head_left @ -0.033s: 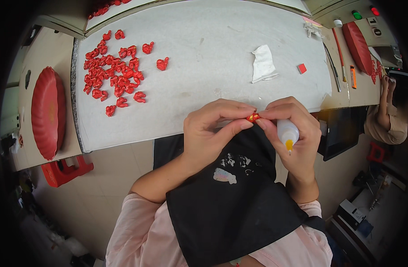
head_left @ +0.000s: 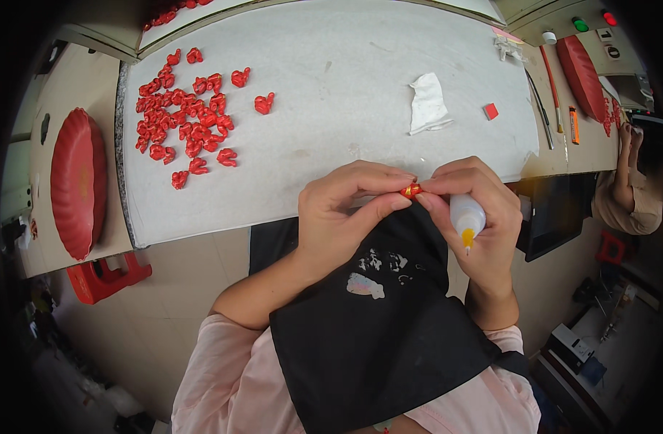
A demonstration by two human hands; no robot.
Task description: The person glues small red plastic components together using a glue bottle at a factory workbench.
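Note:
Between the fingertips of both my hands, above the near edge of the worktable, is a small red figurine (head_left: 411, 191) with gold-yellow markings. My left hand (head_left: 344, 199) pinches it from the left with thumb and fingers. My right hand (head_left: 483, 210) pinches its other side with thumb and forefinger. That same hand also keeps a translucent squeeze bottle (head_left: 467, 212) in its grip, its thin tip pointing down toward me and yellow showing near the nozzle. Many similar red figurines (head_left: 194, 116) lie in a loose cluster at the left of the white-covered worktable (head_left: 324, 108).
A crumpled white tissue (head_left: 428, 105) and a small red block (head_left: 490, 111) lie on the right half. Beyond them are a brush (head_left: 553, 90) and an orange-handled tool (head_left: 574, 125). Red scalloped trays (head_left: 78, 184) flank the table. At far right, a co-worker's arm (head_left: 622, 170) shows.
The squeeze bottle's tip has tilted slightly to the left and down in my right hand. Both hands still pinch the figurine in the same place.

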